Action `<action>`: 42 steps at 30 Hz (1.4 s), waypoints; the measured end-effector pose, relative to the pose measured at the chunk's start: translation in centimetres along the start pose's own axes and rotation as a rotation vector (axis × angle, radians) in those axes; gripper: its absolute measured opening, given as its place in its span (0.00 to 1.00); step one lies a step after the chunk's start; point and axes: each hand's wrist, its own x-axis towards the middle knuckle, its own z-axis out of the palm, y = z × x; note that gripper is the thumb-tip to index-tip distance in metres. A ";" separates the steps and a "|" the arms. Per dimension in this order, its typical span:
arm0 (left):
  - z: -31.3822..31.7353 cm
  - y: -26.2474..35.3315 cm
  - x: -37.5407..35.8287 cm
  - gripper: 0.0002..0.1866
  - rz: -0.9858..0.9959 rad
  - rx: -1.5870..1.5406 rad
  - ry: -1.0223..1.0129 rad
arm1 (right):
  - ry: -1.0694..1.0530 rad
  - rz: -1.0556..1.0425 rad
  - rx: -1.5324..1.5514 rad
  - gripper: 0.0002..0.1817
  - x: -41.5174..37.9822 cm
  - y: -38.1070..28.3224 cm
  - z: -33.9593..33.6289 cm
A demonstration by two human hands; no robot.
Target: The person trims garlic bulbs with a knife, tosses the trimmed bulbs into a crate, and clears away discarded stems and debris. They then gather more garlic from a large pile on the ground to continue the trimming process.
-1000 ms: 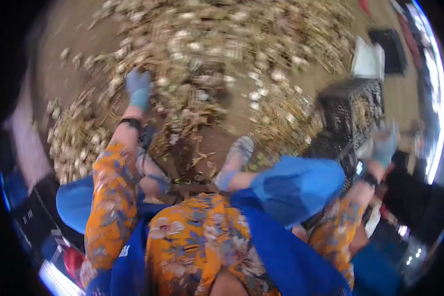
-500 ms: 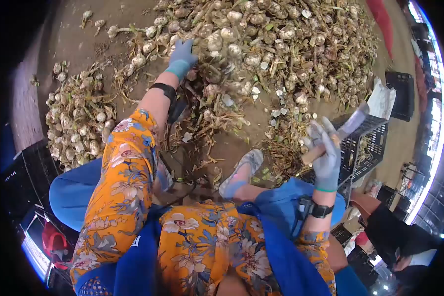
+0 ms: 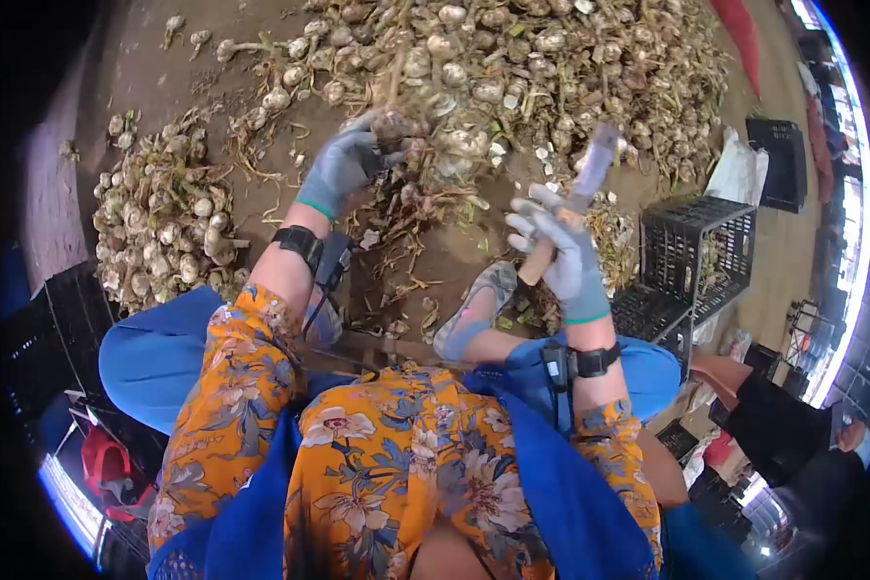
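My left hand (image 3: 343, 169), in a grey glove, is closed round a garlic bulb (image 3: 396, 128) with its dry stalk pointing away from me; the bulb is smeared by motion. In my gloved right hand (image 3: 565, 256) is a knife (image 3: 597, 166) with a wooden handle and a broad blade, tilted up and away to the right. The blade is apart from the bulb. Beyond both hands spreads a large garlic heap (image 3: 551, 68). Loose stalks and dry leaves (image 3: 406, 232) lie on the ground below the held bulb.
A smaller garlic pile (image 3: 159, 217) lies to the left. On the right stand black plastic crates (image 3: 696, 242), with a white sack (image 3: 739, 169) behind them. My shoe (image 3: 474, 309) rests on the ground between hands and lap. Another person's dark sleeve (image 3: 773, 425) shows at lower right.
My left hand has come back from the heap toward me, now with a garlic bulb in it. My right hand has moved left with the knife, closer to the left hand.
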 end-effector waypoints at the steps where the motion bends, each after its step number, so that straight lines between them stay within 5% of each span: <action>1: 1.4 -0.1 -0.2 0.23 -0.004 -0.028 0.006 | 0.034 0.006 -0.075 0.23 -0.3 -0.2 1.3; 4: 1.5 -0.3 0.7 0.22 -0.035 -0.019 -0.018 | -0.003 0.017 -0.089 0.24 -0.5 0.9 1.5; 6: 1.0 -0.1 1.8 0.19 0.047 0.118 0.203 | 0.011 0.018 -0.146 0.24 -0.6 1.3 1.0; 8: -1.1 2.0 4.2 0.15 0.170 0.248 0.114 | 0.046 0.057 -0.105 0.24 -0.8 1.3 0.6; 11: 0.3 5.6 6.6 0.23 0.326 0.812 0.363 | 0.082 0.065 -0.103 0.24 -0.5 1.2 0.4; 15: -4.7 9.0 16.5 0.24 0.347 1.025 0.462 | 0.111 0.086 -0.165 0.24 0.8 1.0 0.2; 17: -3.1 9.4 18.9 0.29 0.243 1.819 0.472 | 0.106 0.107 -0.155 0.24 1.2 1.0 0.5; 18: -2.4 9.0 19.1 0.29 0.236 1.816 0.472 | 0.109 0.113 -0.157 0.24 1.5 1.1 0.4; 20: -0.8 7.4 18.7 0.30 0.008 2.268 0.072 | 0.094 0.127 -0.141 0.25 1.9 1.4 0.2; 21: -0.4 6.7 18.5 0.32 -0.006 2.347 0.127 | 0.093 0.137 -0.142 0.25 2.0 1.5 0.2; 22: -0.3 6.4 19.1 0.31 -0.157 2.264 0.197 | 0.094 0.150 -0.146 0.25 2.1 1.6 0.2; 28: -0.5 5.2 11.8 0.24 -0.018 2.247 0.260 | 0.046 0.149 -0.130 0.27 2.2 2.3 0.1; 30: 0.7 4.4 9.0 0.25 -0.275 2.107 0.223 | 0.043 0.137 -0.125 0.28 2.1 2.4 0.2; 37: 9.8 -5.3 -1.0 0.25 -0.189 1.883 0.090 | 0.030 0.075 0.100 0.32 0.9 4.6 1.1; 40: 13.1 -10.4 -3.5 0.22 -0.055 1.840 -0.114 | 0.027 -0.146 -0.137 0.34 0.7 6.1 -0.5; 42: 13.6 -12.6 -4.0 0.22 0.348 1.658 -0.216 | 0.083 -0.165 -0.295 0.30 -0.7 4.9 -1.7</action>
